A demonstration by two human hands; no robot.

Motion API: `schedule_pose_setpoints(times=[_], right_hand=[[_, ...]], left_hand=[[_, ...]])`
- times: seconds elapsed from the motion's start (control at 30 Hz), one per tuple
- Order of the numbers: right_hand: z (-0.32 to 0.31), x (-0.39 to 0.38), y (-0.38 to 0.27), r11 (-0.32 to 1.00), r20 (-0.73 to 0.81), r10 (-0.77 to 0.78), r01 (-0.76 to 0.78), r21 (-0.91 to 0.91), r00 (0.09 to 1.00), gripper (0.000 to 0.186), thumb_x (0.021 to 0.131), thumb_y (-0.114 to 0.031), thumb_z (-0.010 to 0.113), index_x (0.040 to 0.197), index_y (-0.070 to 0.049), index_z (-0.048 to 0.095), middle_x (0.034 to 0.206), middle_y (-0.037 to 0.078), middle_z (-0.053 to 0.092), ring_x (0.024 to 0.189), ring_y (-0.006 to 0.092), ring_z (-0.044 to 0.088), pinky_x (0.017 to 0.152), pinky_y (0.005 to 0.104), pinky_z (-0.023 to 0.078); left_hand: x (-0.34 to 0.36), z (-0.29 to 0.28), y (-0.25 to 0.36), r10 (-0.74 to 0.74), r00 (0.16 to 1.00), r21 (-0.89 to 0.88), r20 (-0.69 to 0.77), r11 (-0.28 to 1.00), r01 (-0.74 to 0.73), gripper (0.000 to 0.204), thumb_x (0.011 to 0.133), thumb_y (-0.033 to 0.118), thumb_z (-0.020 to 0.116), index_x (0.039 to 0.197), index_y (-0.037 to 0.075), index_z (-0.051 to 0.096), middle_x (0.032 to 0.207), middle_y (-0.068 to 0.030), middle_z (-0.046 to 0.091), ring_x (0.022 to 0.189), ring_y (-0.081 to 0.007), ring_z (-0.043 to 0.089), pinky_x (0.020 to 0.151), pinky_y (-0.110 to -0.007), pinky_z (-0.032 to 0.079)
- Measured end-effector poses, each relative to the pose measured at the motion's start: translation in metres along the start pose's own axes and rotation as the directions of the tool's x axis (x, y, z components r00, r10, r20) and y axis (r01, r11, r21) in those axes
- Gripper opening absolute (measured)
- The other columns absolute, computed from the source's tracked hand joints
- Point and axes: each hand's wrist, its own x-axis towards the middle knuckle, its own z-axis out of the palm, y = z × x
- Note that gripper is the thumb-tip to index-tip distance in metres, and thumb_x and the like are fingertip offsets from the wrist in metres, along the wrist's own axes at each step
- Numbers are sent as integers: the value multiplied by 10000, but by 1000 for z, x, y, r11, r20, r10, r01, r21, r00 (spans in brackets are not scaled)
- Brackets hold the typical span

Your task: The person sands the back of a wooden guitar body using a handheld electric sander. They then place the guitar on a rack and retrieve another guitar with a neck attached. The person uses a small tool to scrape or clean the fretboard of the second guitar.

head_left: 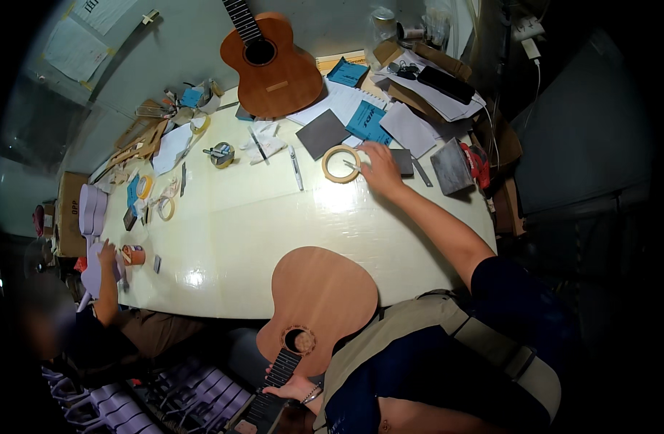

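An unfinished small guitar with a pale brown body and dark fretboard leans between my lap and the table's front edge. My left hand is wrapped around its neck near the lower edge of the view. Across the table my right hand reaches to a roll of masking tape lying flat, its fingers curled at the roll's right side. A thin pale piece shows at those fingertips, over the ring; its kind is too small to tell. Just right of this hand lies a dark block.
A finished guitar leans against the back wall. Sandpaper sheets, a white pen, a metal ruler and a grey block lie about. At left, a co-worker's hand touches a lilac guitar-shaped body beside an orange tin.
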Motion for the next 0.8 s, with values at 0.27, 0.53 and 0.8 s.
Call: schedule_pose_setpoints(times=[0.27, 0.53, 0.8], right_hand=[[26, 83, 97, 921, -71, 237, -247, -302, 969, 214, 833, -193, 490, 936, -45, 605, 934, 157, 615, 845, 345, 587, 709, 417, 480], [3, 91, 56, 901, -216, -333, 242, -360, 918, 287, 787, -135, 564, 1068, -79, 571, 1007, 66, 598, 903, 256, 546, 774, 364, 413], [98, 58, -18, 956, 115, -35, 67, -285, 993, 546, 779, -344, 610, 1229, -69, 473, 1084, 78, 565, 1119, 249, 412, 980, 530, 143]], left_hand=[[4, 2, 2, -51, 995, 157, -86, 985, 64, 573, 849, 549, 451, 1056, 24, 547, 1048, -68, 592, 991, -215, 557, 929, -394, 423], [31, -18, 7, -67, 995, 236, -80, 968, 84, 564, 878, 523, 411, 1105, 20, 528, 1134, -53, 563, 1049, -213, 529, 951, -403, 415], [46, -15, 9, -88, 996, 158, -20, 983, 90, 516, 869, 511, 445, 1052, 38, 537, 1017, -37, 613, 998, -195, 561, 937, -374, 431]])
